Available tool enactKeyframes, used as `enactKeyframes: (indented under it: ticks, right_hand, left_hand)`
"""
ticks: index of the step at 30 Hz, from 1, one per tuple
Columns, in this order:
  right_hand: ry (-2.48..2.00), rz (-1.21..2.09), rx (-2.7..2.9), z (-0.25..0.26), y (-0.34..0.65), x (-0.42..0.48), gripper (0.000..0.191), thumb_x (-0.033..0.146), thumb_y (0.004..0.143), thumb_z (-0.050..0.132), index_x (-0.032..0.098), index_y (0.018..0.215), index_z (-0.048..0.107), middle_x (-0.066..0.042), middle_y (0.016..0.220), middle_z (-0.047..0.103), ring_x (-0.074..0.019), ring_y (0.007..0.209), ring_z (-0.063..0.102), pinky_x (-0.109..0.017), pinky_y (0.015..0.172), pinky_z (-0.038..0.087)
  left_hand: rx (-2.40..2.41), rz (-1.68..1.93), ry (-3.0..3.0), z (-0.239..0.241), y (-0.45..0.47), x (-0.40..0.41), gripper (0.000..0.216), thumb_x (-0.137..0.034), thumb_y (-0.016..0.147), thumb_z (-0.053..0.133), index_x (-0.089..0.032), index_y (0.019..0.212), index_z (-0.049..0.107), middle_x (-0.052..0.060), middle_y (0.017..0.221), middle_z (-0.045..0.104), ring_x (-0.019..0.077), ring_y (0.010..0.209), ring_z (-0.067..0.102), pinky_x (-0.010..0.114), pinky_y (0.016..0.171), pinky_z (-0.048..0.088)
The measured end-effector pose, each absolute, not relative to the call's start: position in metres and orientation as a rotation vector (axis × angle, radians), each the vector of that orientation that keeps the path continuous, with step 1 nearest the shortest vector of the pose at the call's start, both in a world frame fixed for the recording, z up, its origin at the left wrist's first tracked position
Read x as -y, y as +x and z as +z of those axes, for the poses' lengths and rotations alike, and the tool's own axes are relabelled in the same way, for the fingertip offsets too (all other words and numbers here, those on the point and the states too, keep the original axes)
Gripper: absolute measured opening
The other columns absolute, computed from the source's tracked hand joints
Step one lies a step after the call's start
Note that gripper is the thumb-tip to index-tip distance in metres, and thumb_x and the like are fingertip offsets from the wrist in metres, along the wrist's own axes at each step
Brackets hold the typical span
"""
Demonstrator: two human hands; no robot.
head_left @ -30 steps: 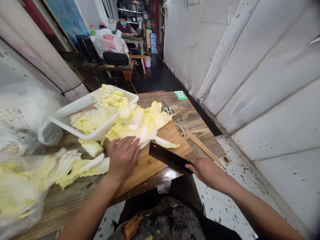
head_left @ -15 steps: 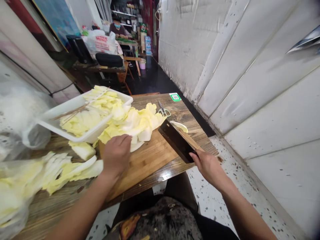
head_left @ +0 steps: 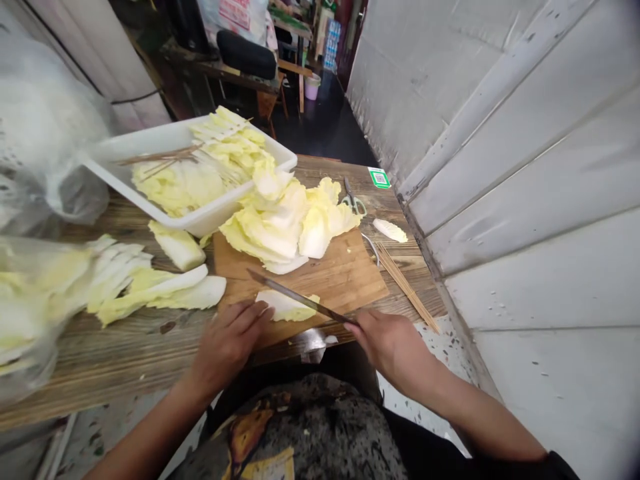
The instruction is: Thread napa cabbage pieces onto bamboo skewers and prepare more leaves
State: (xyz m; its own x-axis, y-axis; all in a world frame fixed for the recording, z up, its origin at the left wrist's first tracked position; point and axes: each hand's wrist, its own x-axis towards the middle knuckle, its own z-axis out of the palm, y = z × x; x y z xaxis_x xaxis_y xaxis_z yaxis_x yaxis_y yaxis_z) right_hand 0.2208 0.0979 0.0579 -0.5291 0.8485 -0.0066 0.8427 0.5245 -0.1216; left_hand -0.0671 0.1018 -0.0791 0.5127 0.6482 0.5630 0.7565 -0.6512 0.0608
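Observation:
My right hand is closed round the handle of a cleaver, whose blade lies edge-down across a cabbage leaf piece on the wooden cutting board. At the board's near edge, the fingers of my left hand rest extended on the left end of that leaf. Behind them a pile of pale yellow cabbage leaves covers the back of the board.
A white tray of cabbage and skewers stands at the back left. Loose cabbage leaves lie left of the board. Bamboo skewers, scissors and a lone cabbage stem piece lie at the right, near the wall.
The cleaver has come back from the table's right side, where it left a stem piece, onto a leaf at the board's near edge. My left hand drew that leaf forward from the pile.

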Motion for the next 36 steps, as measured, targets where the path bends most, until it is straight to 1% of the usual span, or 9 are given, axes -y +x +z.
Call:
enactKeyframes:
  ticks: [3, 7, 14, 16, 19, 23, 26, 33, 36]
  right_hand:
    - [-1.458, 0.198, 2.842, 0.059, 0.217, -0.109, 0.039, 0.037, 0.104, 0.031, 0.017, 0.085, 0.059, -0.003, 0.072, 0.065, -0.0158, 0.057, 0.059, -0.028, 0.052, 0.028]
    - [-1.432, 0.237, 2.937, 0.061, 0.214, -0.121, 0.040, 0.038, 0.104, 0.033, 0.016, 0.085, 0.060, -0.004, 0.073, 0.066, -0.0153, 0.060, 0.061, -0.028, 0.053, 0.029]
    - [-1.438, 0.240, 2.914, 0.060, 0.213, -0.125, 0.041, 0.038, 0.104, 0.032, 0.016, 0.083, 0.059, -0.004, 0.070, 0.066, -0.0155, 0.057, 0.059, -0.027, 0.051, 0.028]
    - [-1.455, 0.193, 2.839, 0.063, 0.216, -0.124, 0.045, 0.039, 0.104, 0.028, 0.017, 0.080, 0.058, -0.003, 0.065, 0.063, -0.0147, 0.052, 0.057, -0.027, 0.050, 0.028]
    - [-1.500, 0.153, 2.678, 0.072, 0.224, -0.121, 0.050, 0.041, 0.104, 0.024, 0.017, 0.075, 0.056, -0.002, 0.059, 0.059, -0.0127, 0.046, 0.051, -0.026, 0.049, 0.029]
    - [-1.592, 0.196, 2.486, 0.075, 0.234, -0.114, 0.046, 0.041, 0.104, 0.028, 0.018, 0.073, 0.053, -0.001, 0.059, 0.058, -0.0117, 0.047, 0.051, -0.024, 0.049, 0.031]
    - [-1.624, 0.226, 2.398, 0.067, 0.239, -0.107, 0.044, 0.040, 0.104, 0.030, 0.019, 0.073, 0.053, -0.001, 0.060, 0.059, -0.0128, 0.050, 0.054, -0.023, 0.052, 0.033]
    - [-1.713, 0.298, 2.259, 0.043, 0.255, -0.086, 0.045, 0.042, 0.103, 0.030, 0.020, 0.070, 0.051, -0.001, 0.059, 0.057, -0.0128, 0.050, 0.052, -0.024, 0.053, 0.033]
    - [-1.748, 0.301, 2.233, 0.034, 0.260, -0.080, 0.045, 0.043, 0.103, 0.030, 0.021, 0.069, 0.050, 0.000, 0.058, 0.056, -0.0132, 0.050, 0.052, -0.025, 0.053, 0.033]
  left_hand:
    - [1.185, -0.874, -2.581, -0.082, -0.066, -0.102, 0.029, -0.012, 0.094, 0.042, -0.013, 0.118, 0.058, 0.013, 0.113, 0.068, 0.0262, 0.108, 0.060, 0.040, 0.092, 0.052]
    - [1.212, -0.910, -2.587, -0.084, -0.065, -0.100, 0.030, -0.011, 0.094, 0.041, -0.011, 0.118, 0.059, 0.015, 0.115, 0.067, 0.0256, 0.113, 0.059, 0.039, 0.096, 0.050]
    - [1.202, -0.878, -2.546, -0.072, -0.063, -0.100, 0.025, -0.013, 0.094, 0.041, -0.012, 0.109, 0.061, 0.012, 0.105, 0.070, 0.0258, 0.099, 0.062, 0.040, 0.088, 0.050]
    - [1.207, -0.864, -2.547, -0.068, -0.064, -0.097, 0.026, -0.012, 0.094, 0.041, -0.012, 0.110, 0.060, 0.013, 0.103, 0.070, 0.0263, 0.097, 0.061, 0.040, 0.086, 0.049]
    - [1.269, -0.843, -2.513, -0.061, -0.061, -0.090, 0.028, -0.011, 0.091, 0.048, -0.012, 0.117, 0.058, 0.013, 0.101, 0.069, 0.0265, 0.093, 0.061, 0.040, 0.084, 0.048]
    - [1.260, -0.793, -2.489, -0.054, -0.045, -0.085, 0.033, -0.011, 0.088, 0.055, -0.007, 0.121, 0.055, 0.013, 0.095, 0.066, 0.0242, 0.084, 0.060, 0.038, 0.080, 0.048]
    - [1.209, -0.751, -2.521, -0.052, -0.031, -0.086, 0.032, -0.010, 0.089, 0.051, -0.005, 0.121, 0.055, 0.013, 0.093, 0.065, 0.0235, 0.080, 0.059, 0.038, 0.076, 0.048]
    - [1.219, -0.748, -2.525, -0.057, -0.025, -0.089, 0.030, -0.013, 0.091, 0.047, -0.006, 0.118, 0.057, 0.013, 0.092, 0.065, 0.0248, 0.079, 0.060, 0.038, 0.072, 0.048]
    - [1.232, -0.699, -2.510, -0.059, -0.028, -0.090, 0.028, -0.014, 0.092, 0.046, -0.006, 0.116, 0.057, 0.012, 0.087, 0.065, 0.0245, 0.074, 0.060, 0.038, 0.069, 0.048]
